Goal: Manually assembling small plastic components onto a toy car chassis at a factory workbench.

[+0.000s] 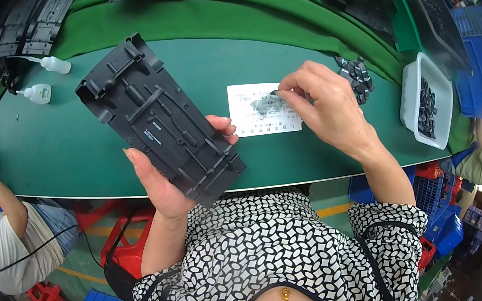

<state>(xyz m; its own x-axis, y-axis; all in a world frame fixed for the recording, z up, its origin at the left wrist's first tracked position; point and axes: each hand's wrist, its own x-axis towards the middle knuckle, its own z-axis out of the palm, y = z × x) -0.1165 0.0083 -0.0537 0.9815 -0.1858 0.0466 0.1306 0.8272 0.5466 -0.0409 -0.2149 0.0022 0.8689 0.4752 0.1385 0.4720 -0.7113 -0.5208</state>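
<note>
The left hand [166, 183] grips from below a black moulded plastic panel [160, 117], its fingers clamped on the lower edges. The long axis of the panel runs from upper left to lower right, the ribbed face up. The right hand [326, 107] pinches a small dark piece [274, 92] over a white card [263, 110]. The green table [71, 146] lies open at the left, near two white glue bottles [38, 93].

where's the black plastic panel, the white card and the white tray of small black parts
black plastic panel [160, 118], head view, centre of its ribbed face
white card [245, 114], head view, bare left part
white tray [410, 90], head view, left rim
</note>
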